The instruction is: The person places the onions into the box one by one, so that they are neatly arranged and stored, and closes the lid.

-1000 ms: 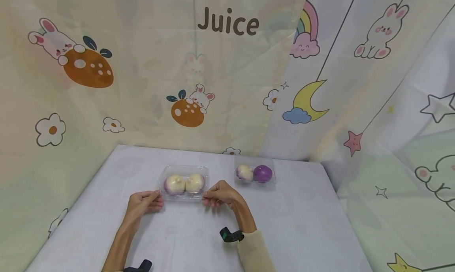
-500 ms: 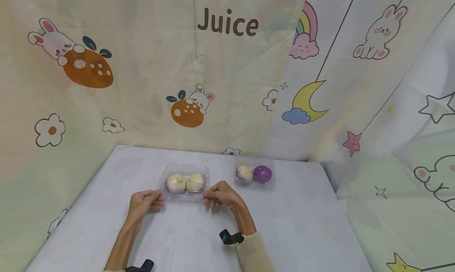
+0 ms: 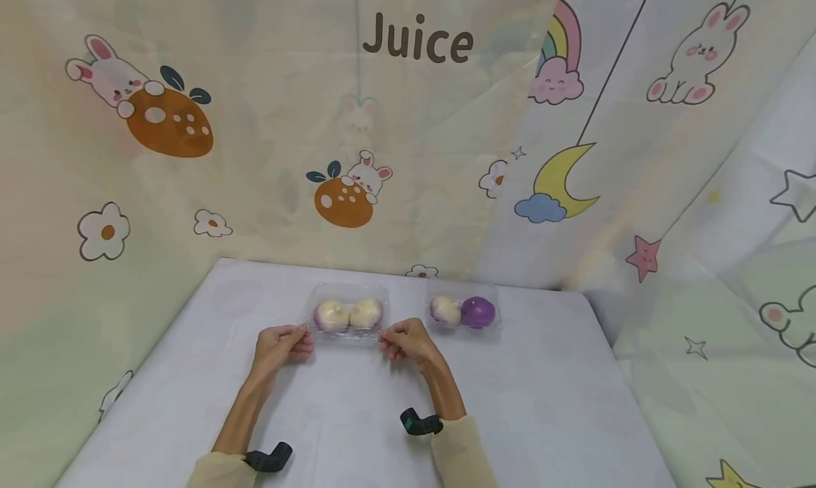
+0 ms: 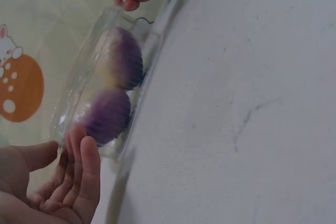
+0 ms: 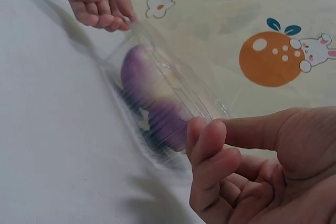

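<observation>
A clear plastic clamshell box [image 3: 348,338] with two round white-and-purple turnip-like vegetables [image 3: 332,316] inside is held between both hands near the back of the table. My left hand [image 3: 280,349] pinches its near left corner between thumb and fingers. At the near right corner, my right hand [image 3: 411,341] pinches the edge with thumb and fingertips, the other fingers curled in. The right wrist view shows the box [image 5: 157,66] side-on, purple undersides of the vegetables showing through its wall. In the left wrist view the lid side of the box [image 4: 79,82] faces the backdrop.
Just right of the held box stands a second clear box [image 3: 468,290], holding one white-and-purple vegetable [image 3: 444,310] and one fully purple one [image 3: 477,311]. The white-covered table [image 3: 542,396] ends at a printed cloth backdrop [image 3: 268,190] behind both boxes.
Both hands have carried the held box away from me toward the back of the table and slightly right, nearer the second box. Their grip looks the same; the head view shifted slightly.
</observation>
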{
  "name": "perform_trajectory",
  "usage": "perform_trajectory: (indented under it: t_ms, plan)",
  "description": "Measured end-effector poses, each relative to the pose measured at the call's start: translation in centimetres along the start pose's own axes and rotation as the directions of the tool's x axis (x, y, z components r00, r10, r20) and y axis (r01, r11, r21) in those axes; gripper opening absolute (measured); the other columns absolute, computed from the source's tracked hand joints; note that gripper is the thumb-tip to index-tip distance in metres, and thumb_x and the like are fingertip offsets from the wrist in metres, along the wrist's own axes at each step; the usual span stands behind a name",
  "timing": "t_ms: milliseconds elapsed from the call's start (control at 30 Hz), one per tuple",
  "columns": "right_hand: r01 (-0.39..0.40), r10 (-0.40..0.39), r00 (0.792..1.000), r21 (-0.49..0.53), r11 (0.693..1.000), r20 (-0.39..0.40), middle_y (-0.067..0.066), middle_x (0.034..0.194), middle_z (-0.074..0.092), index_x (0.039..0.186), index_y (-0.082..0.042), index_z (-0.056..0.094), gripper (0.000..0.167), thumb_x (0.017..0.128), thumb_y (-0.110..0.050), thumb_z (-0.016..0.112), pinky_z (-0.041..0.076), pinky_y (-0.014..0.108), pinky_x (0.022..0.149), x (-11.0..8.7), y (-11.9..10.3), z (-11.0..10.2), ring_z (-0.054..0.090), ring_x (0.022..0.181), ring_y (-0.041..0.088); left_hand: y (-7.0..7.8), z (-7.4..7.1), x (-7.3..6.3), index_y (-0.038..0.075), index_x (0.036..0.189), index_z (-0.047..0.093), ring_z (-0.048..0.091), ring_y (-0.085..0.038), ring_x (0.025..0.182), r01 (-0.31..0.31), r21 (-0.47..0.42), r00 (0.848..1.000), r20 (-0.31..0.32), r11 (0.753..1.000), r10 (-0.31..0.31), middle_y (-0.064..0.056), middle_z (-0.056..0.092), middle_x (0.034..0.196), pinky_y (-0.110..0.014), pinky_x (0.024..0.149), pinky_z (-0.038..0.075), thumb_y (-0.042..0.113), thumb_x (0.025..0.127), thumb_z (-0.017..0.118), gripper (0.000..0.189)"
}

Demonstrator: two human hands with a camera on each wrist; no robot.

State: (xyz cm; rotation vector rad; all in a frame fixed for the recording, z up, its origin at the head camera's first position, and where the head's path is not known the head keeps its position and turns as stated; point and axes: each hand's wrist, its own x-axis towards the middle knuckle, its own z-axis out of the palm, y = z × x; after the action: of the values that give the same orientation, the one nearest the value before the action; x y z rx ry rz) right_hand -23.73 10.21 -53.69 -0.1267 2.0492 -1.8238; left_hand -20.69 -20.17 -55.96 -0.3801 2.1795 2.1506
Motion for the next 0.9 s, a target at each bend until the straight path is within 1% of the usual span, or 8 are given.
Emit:
perform_trajectory:
  t_ms: [267,433,533,633,733,833,867,900]
  plan:
    - [0.017,-0.017,0.996,0.004,1.0,-0.091,0.008,0.076,0.076,0.107,0.018,0.075,0.024,0.107,-0.005,0.067,0.048,0.015,0.048,0.7,0.0,0.0,0.06,0.052,0.006,0.6,0.8,1.7,-0.02,0.12,0.068,0.077,-0.007,0.069,-0.024,-0.02,1.0,0.006,1.0,0.024,0.001,0.079,0.08,-0.025,0.071,0.071,0.016,0.111,0.064,0.037]
    - [0.031,-0.027,0.991,0.025,0.999,-0.132,0.001,0.072,0.073,0.107,0.017,0.075,0.024,0.108,-0.005,0.065,0.048,0.013,0.047,0.9,0.3,0.1,0.06,0.051,0.004,0.7,1.1,2.4,-0.021,0.123,0.066,0.077,-0.008,0.071,-0.01,-0.027,1.0,0.019,1.0,0.01,-0.003,0.081,0.085,-0.028,0.074,0.072,0.015,0.112,0.063,0.039]
    - [0.038,-0.032,0.986,0.034,0.999,-0.163,0.002,0.073,0.073,0.106,0.017,0.074,0.026,0.108,-0.007,0.065,0.048,0.013,0.047,0.9,0.3,0.2,0.06,0.05,0.004,0.7,1.2,2.6,-0.022,0.126,0.065,0.077,-0.008,0.071,0.004,-0.03,1.0,0.029,1.0,-0.003,-0.003,0.081,0.086,-0.028,0.074,0.072,0.016,0.113,0.061,0.04]
    - [0.054,-0.05,0.984,0.022,0.998,-0.173,0.011,0.074,0.075,0.104,0.018,0.074,0.033,0.111,-0.012,0.064,0.05,0.015,0.047,0.8,0.3,0.3,0.06,0.051,0.005,0.7,1.2,2.7,-0.021,0.126,0.065,0.078,-0.008,0.071,0.004,-0.035,1.0,0.03,0.999,-0.003,-0.003,0.081,0.086,-0.028,0.074,0.072,0.016,0.113,0.061,0.04]
    - [0.036,-0.038,0.987,-0.017,0.999,-0.156,0.018,0.076,0.077,0.101,0.017,0.074,0.043,0.114,-0.021,0.06,0.051,0.016,0.048,0.4,0.4,0.6,0.06,0.052,0.007,0.8,1.0,2.5,-0.021,0.125,0.065,0.078,-0.009,0.073,-0.004,-0.026,0.999,0.032,1.0,0.005,-0.004,0.081,0.088,-0.028,0.075,0.072,0.019,0.114,0.061,0.042]
    - [-0.001,-0.01,0.99,-0.079,0.997,-0.141,0.019,0.075,0.076,0.097,0.014,0.076,0.051,0.115,-0.03,0.059,0.05,0.018,0.048,-0.1,0.3,0.8,0.059,0.051,0.007,0.9,0.5,2.1,-0.021,0.126,0.066,0.079,-0.009,0.074,-0.026,0.028,0.999,0.029,0.999,0.025,-0.009,0.083,0.091,-0.028,0.076,0.072,0.027,0.117,0.054,0.05]
    - [-0.007,-0.007,0.99,-0.103,0.995,-0.142,0.018,0.074,0.076,0.097,0.013,0.076,0.052,0.114,-0.032,0.06,0.049,0.018,0.048,-0.2,0.2,0.9,0.058,0.05,0.007,0.9,0.3,1.9,-0.022,0.126,0.066,0.08,-0.009,0.075,-0.041,0.046,0.999,0.02,0.998,0.04,-0.012,0.083,0.092,-0.028,0.076,0.072,0.03,0.118,0.05,0.054]
    - [-0.006,-0.012,0.989,-0.123,0.992,-0.147,0.016,0.073,0.076,0.096,0.013,0.076,0.051,0.113,-0.033,0.062,0.049,0.018,0.048,-0.4,0.1,1.0,0.057,0.05,0.007,0.9,0.1,1.8,-0.022,0.124,0.066,0.08,-0.009,0.074,-0.057,0.059,0.998,-0.004,0.997,0.057,-0.015,0.083,0.091,-0.029,0.075,0.072,0.033,0.119,0.046,0.059]
